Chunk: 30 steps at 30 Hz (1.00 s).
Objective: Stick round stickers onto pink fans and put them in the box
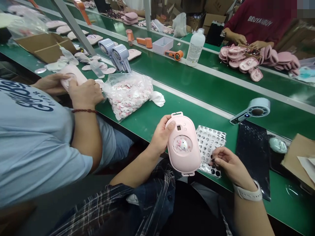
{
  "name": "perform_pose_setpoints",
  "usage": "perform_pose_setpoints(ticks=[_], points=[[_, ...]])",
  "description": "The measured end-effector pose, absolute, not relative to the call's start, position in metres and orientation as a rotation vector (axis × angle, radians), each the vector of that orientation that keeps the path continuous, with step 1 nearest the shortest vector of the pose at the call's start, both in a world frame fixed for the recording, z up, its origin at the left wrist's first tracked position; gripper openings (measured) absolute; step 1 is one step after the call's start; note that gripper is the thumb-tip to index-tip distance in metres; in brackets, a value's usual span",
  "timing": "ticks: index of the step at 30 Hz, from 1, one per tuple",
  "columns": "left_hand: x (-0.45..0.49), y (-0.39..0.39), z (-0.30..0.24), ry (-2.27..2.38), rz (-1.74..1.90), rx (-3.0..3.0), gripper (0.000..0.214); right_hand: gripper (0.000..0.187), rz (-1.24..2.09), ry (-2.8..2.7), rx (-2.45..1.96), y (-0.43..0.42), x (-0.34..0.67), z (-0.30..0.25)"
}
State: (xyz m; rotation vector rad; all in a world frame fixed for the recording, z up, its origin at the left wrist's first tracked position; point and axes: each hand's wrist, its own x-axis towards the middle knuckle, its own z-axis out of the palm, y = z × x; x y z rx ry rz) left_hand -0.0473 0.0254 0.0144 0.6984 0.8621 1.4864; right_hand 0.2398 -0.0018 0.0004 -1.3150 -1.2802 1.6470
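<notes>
My left hand (162, 136) is closed around the left edge of a pink oval device (185, 160), its thumb on the front. The device has a small dark display, two buttons, a strap loop at each end and a white cartoon cat figure in a round middle window. To its right, partly hidden behind it, lies a sheet of round stickers (211, 139), silvery with black dots along the bottom. My right hand (225, 160) is over the sheet's right side, thumb and finger pinched on a small black sticker (213, 160). The sticker is partly hidden by the fingers.
A clear bag of cat figures (131, 96) lies left on the green table. A blue handheld fan (257, 108), black sheet (253, 157) and cardboard box (299, 160) are right. A co-worker (81, 88) at left handles a pink part. A white bottle (195, 47) stands behind.
</notes>
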Motion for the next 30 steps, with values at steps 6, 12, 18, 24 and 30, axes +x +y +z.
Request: perform_pose_setpoints(ticks=[6, 12, 18, 24, 30], points=[[-0.045, 0.019, 0.013, 0.856, 1.357, 0.931, 0.050, 0.027, 1.491, -0.937, -1.144, -0.004, 0.228, 0.015], [-0.035, 0.012, 0.020, 0.970, 1.355, 1.170, 0.047, 0.022, 1.114, -1.794, -1.511, -0.035, 0.179, 0.020], [-0.022, 0.001, 0.026, 1.052, 1.387, 1.313, 0.038, 0.035, 0.839, -2.141, -1.341, -0.054, 0.160, 0.021], [-0.033, -0.025, 0.023, 0.959, 0.914, 1.578, 0.067, 0.042, 1.009, -2.202, -1.299, -0.076, 0.178, 0.019], [-0.039, -0.025, 0.051, 1.072, 0.473, 1.712, 0.086, 0.041, 1.009, -2.239, -1.289, -0.084, 0.181, 0.024]])
